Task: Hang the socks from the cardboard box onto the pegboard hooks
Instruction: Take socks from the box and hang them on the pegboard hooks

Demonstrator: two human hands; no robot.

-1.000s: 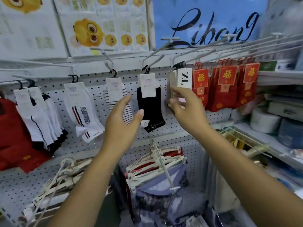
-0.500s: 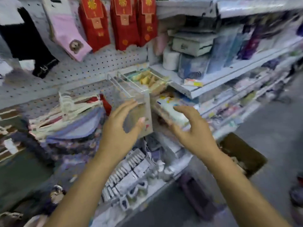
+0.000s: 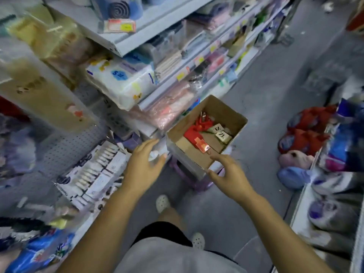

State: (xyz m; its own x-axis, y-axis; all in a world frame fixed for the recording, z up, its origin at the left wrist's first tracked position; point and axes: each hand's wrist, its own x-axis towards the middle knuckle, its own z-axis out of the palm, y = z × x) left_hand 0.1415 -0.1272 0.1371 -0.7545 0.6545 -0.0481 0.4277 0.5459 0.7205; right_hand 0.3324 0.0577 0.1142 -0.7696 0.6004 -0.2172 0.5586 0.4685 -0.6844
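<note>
Shop aisle, grey floor (image 3: 275, 91), stocked shelves (image 3: 157, 22) on left.
Cardboard box (image 3: 226, 113) open on purple stool (image 3: 197, 184) at shelf foot, just ahead. Left hand (image 3: 144, 166) released, fingers spread, beside box's left corner; right hand (image 3: 231, 174) released, empty, fingers stretched over near rim. Inside box: red socks (image 3: 192, 133) and pairs with white tags (image 3: 221, 134), lying loose on bottom.
</note>
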